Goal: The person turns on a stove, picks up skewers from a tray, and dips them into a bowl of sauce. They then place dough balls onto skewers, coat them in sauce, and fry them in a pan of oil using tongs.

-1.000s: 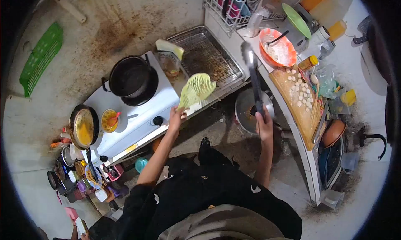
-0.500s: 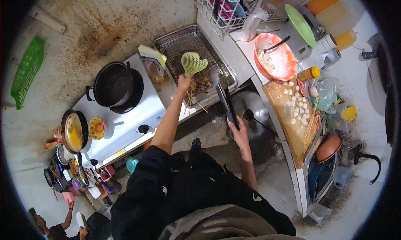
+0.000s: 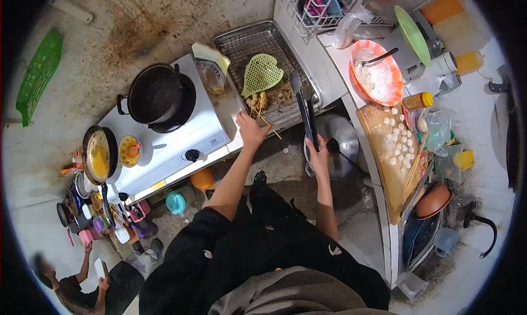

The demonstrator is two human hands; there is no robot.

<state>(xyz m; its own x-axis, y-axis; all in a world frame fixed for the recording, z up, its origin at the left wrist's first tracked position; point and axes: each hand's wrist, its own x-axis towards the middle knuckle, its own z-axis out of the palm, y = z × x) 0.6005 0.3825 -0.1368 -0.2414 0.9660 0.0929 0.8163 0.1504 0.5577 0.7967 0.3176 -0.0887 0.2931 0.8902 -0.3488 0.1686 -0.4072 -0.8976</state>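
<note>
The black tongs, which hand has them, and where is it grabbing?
The right hand holds the black tongs by their near, joined end. The left hand rests at the tray's edge by skewer sticks; whether it grips them cannot be told.

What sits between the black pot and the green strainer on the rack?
In the head view, a snack bag stands between the black pot and green strainer.

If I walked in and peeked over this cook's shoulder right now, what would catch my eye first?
Probably the pale green heart-shaped skimmer lying on the wire rack tray, above skewered food near the left hand. The right hand holds long dark tongs pointing up toward that tray. To the right, a wooden board dotted with small white balls sits below an orange bowl of white stuff.
</note>
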